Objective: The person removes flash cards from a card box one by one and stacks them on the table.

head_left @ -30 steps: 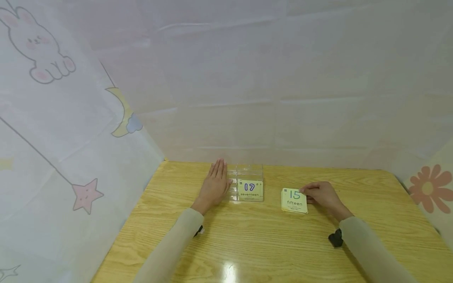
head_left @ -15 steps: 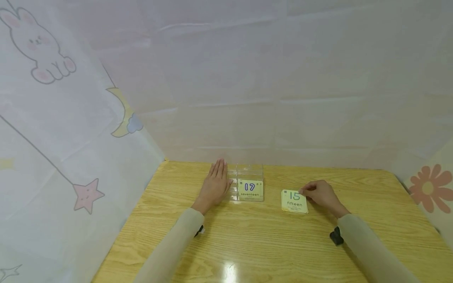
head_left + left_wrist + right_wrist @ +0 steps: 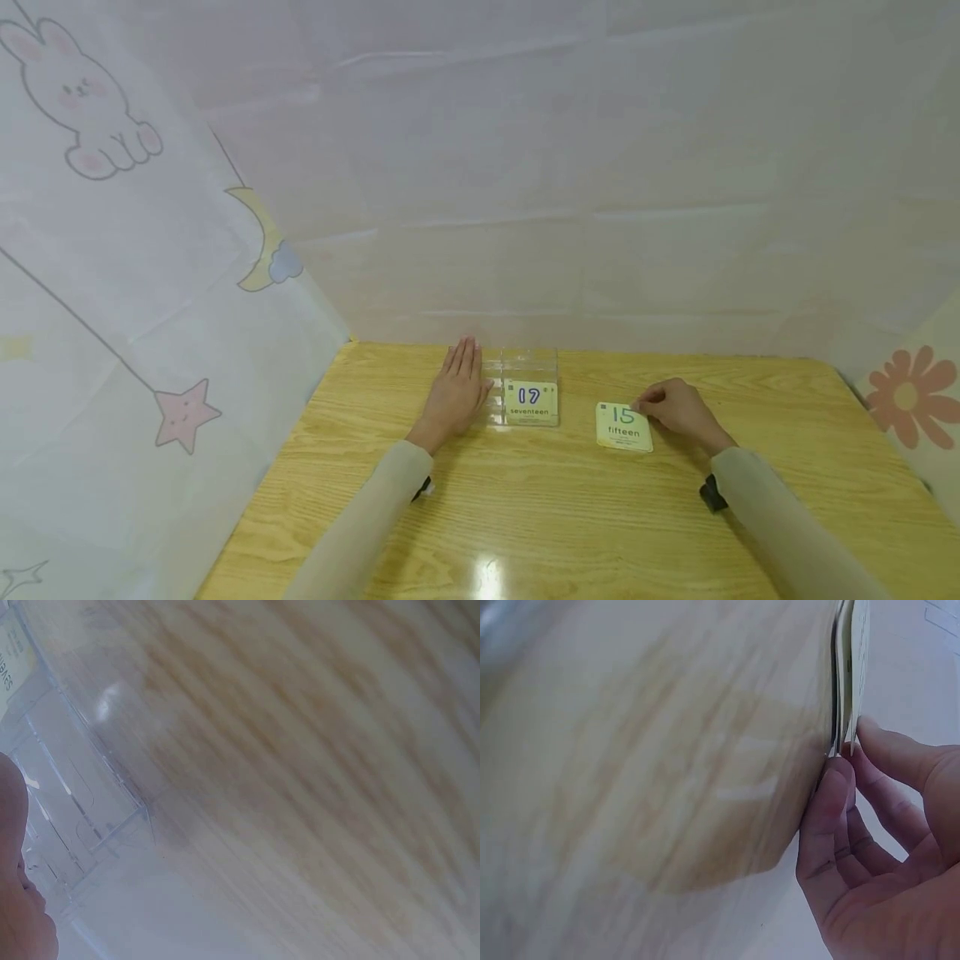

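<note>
My left hand [image 3: 452,395] lies with straight fingers along the left side of a clear plastic rack [image 3: 528,360], covering part of it. On the rack's front right sits a number card reading "17 seventeen" [image 3: 531,403]. In the left wrist view the rack's clear ribs [image 3: 71,776] show beside the hand. To the right, my right hand [image 3: 678,410] pinches the upper right corner of the "15 fifteen" card [image 3: 624,427], which tops a small stack. The right wrist view shows the thumb [image 3: 892,754] on that card's face and a fingertip behind it, with other card edges [image 3: 835,682] close beside.
The wooden table [image 3: 480,500] carries the rack near its back edge, against a pale sheet backdrop [image 3: 480,208]. A patterned sheet with a star [image 3: 187,414] hangs at the left. Dark wrist devices [image 3: 712,493] sit under the sleeves.
My right hand has shifted slightly left, keeping to the corner of the fifteen card. My left hand, the rack and the seventeen card have stayed put.
</note>
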{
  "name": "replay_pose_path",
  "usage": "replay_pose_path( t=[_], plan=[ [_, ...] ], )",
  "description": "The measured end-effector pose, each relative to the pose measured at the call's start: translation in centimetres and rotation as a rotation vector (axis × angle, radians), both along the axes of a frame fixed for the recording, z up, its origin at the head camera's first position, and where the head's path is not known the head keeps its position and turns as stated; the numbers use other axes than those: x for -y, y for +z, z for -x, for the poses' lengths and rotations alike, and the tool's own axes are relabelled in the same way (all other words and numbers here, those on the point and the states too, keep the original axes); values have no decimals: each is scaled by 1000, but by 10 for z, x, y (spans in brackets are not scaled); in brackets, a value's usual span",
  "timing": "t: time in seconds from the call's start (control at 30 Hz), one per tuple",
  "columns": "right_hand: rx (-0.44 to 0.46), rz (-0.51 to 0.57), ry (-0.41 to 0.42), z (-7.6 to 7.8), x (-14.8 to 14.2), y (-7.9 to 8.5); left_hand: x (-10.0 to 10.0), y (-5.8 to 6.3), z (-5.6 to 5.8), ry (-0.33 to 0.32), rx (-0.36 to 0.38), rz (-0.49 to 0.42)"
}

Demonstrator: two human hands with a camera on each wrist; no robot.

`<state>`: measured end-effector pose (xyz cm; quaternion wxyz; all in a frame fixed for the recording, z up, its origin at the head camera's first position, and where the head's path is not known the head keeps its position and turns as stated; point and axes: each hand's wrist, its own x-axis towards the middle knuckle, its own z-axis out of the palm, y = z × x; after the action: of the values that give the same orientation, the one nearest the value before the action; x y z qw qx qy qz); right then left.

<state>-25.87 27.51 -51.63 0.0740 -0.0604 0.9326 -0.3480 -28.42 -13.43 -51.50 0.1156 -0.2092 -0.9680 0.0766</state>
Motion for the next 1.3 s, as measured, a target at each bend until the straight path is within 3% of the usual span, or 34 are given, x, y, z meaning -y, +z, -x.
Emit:
replay_pose_path(
  t=[0.4, 0.7, 1.3],
  plan=[
    [-36, -40, -11, 0, 0, 9, -2, 2, 3, -9, -8, -14],
    [-165, -2, -17, -7, 13, 19, -1, 2, 0, -5, -17, -5],
    [-241, 46, -24, -17, 43, 40, 0, 0, 0, -5, -23, 14]
  ],
)
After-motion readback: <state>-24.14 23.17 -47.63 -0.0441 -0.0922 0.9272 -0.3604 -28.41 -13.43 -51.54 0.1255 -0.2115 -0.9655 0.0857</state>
